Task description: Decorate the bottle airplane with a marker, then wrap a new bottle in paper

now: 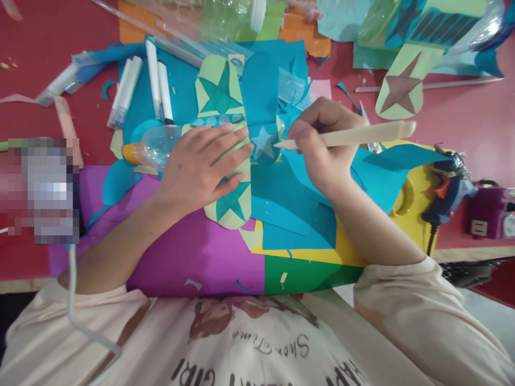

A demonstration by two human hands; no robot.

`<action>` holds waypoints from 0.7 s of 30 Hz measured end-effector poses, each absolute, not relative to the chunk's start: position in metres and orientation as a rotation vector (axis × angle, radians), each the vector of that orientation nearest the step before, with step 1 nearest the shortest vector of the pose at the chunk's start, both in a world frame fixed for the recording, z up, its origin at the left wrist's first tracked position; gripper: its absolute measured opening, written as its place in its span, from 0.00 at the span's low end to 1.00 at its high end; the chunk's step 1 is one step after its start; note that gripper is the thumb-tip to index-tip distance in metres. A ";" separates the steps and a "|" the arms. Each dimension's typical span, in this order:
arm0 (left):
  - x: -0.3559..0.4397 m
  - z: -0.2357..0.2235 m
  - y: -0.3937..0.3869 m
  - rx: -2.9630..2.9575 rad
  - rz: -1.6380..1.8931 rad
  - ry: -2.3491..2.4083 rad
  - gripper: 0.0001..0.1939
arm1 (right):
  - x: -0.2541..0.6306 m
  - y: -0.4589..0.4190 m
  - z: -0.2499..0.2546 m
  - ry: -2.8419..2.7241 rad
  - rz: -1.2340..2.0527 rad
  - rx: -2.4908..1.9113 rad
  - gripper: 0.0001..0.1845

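My left hand (205, 163) lies flat, fingers stretched, on a clear plastic bottle (161, 146) wrapped in pale green paper. Green wing-like paper pieces with teal stars (220, 91) stick out from it on both sides. My right hand (328, 142) grips a thick cream-coloured pen (362, 134). The pen's tip is at a pale star (264, 143) on blue at the bottle's right end; whether it touches cannot be told. A rounded blue paper strip (260, 80) stands out above that end.
White markers (127, 88) lie upper left. Blue sheets (300, 198) cover purple paper (177, 252) and yellow paper. A glue gun (448, 187) lies right, near a purple socket box (488, 212). Another decorated bottle (438, 24) lies upper right. A blurred-out device (50, 190) with a cable is left.
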State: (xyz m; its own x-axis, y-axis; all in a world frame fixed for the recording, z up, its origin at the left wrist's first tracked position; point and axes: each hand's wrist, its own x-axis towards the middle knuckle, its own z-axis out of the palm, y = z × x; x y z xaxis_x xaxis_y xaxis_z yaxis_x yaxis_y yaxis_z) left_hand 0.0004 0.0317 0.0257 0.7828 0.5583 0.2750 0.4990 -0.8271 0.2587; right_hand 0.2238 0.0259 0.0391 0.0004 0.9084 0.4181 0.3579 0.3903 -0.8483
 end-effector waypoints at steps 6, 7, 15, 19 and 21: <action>0.001 0.028 0.030 2.774 0.514 0.869 0.22 | 0.223 0.024 0.040 -1.311 0.758 -0.978 0.19; 0.001 0.028 0.029 2.763 0.502 0.887 0.21 | 0.223 0.024 0.040 -1.313 0.746 -0.985 0.19; 0.003 0.023 0.024 2.695 0.519 0.922 0.20 | 0.240 0.028 0.016 -1.612 0.676 -1.078 0.26; 0.008 0.016 0.018 2.738 0.628 0.854 0.20 | 0.248 0.020 -0.009 -1.640 0.938 -1.108 0.35; 0.011 0.013 0.016 2.714 0.697 0.785 0.21 | 0.250 0.016 -0.015 -1.600 1.012 -1.107 0.36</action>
